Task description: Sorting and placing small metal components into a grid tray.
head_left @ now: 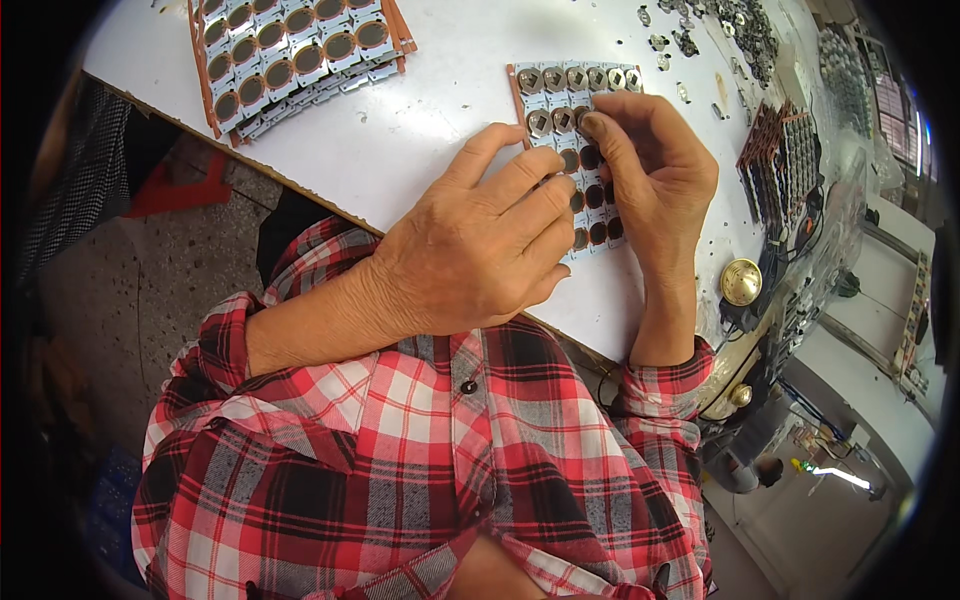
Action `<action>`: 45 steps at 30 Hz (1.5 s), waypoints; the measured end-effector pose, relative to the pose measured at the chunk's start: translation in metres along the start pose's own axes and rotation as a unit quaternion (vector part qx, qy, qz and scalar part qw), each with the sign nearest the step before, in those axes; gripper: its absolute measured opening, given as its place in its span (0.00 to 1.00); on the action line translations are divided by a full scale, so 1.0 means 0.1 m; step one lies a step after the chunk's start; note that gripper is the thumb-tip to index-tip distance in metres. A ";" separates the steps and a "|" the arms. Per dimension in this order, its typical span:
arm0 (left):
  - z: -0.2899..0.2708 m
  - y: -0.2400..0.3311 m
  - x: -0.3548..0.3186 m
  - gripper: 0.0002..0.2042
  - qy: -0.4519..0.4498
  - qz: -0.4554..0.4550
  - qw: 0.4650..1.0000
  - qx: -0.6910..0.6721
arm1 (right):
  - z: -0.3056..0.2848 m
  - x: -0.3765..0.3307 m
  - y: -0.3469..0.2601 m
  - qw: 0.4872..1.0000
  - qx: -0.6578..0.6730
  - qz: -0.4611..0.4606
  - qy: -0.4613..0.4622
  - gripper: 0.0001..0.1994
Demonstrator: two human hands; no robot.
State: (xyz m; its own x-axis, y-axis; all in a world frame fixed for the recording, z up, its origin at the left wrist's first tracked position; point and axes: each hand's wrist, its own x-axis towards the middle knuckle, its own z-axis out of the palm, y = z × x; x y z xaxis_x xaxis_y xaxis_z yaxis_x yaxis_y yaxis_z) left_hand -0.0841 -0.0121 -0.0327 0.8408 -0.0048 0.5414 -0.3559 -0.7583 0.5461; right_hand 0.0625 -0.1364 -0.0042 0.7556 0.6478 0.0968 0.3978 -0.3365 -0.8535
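A circuit board panel (586, 215) lies on the white table in front of me. Its far rows carry round silver metal clips (540, 122), while the nearer rows show bare dark discs. My left hand (480, 235) lies palm down over the panel's left side, fingers apart, the fingertips reaching its edge and middle. What is beneath the palm is hidden. Thumb and forefinger of my right hand (650, 170) pinch at a clip in the second row, partly covering it.
At the far left stands a stack of similar panels (290, 60) with dark discs. Loose metal clips (740, 35) are scattered at the far right. More panels (785, 160) lean together on the right, near a round brass-coloured object (741, 282) and cables. The table's front edge (340, 210) runs before me.
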 end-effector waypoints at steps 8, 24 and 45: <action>0.01 0.00 0.02 0.23 0.000 0.006 1.000 -0.011 | -0.09 0.05 0.09 0.996 -0.030 -0.080 -0.036 0.07; -0.03 0.00 0.03 0.23 -0.012 -0.002 1.000 -0.014 | -0.69 0.38 0.64 0.956 -0.224 -0.165 0.089 0.12; -0.04 -0.03 0.03 0.24 -0.007 0.014 1.000 -0.014 | -0.60 0.17 0.22 0.988 -0.122 -0.086 0.033 0.08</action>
State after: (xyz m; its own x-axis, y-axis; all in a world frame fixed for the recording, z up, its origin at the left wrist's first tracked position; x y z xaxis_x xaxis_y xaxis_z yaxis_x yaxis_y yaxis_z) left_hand -0.0820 -0.0072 -0.0297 0.8364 -0.0352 0.5470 -0.3902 -0.7391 0.5490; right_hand 0.1156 -0.1735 0.0090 0.6953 0.6660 0.2702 0.6311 -0.3857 -0.6731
